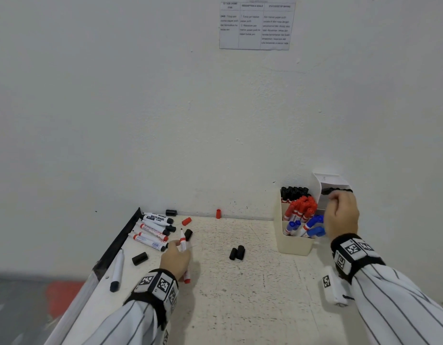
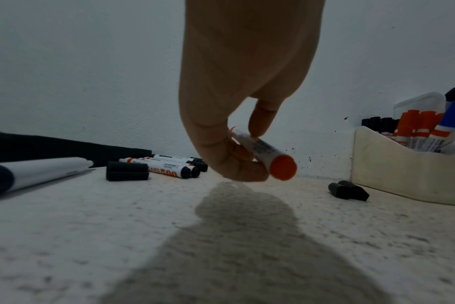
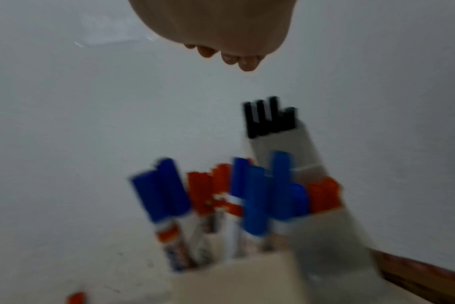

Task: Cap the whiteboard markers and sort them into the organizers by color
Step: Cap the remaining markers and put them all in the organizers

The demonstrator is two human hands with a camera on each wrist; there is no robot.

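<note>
A plain white painted wall (image 1: 140,108) rose straight from the far edge of the speckled off-white bench (image 1: 252,295), with small dark flecks near its base. A printed white paper sheet with a three-column table (image 1: 257,25) was fixed high on it. Grey floor with a red patch (image 1: 63,296) showed left of the bench's black-trimmed edge (image 1: 118,241).

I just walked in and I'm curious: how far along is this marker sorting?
Mostly done: the organizer already holds capped black, red and blue markers in separate sections. In hand: the left hand holds an uncapped red marker; the right hand hovers by the organizer. Left: a few markers and loose caps on the table.
</note>
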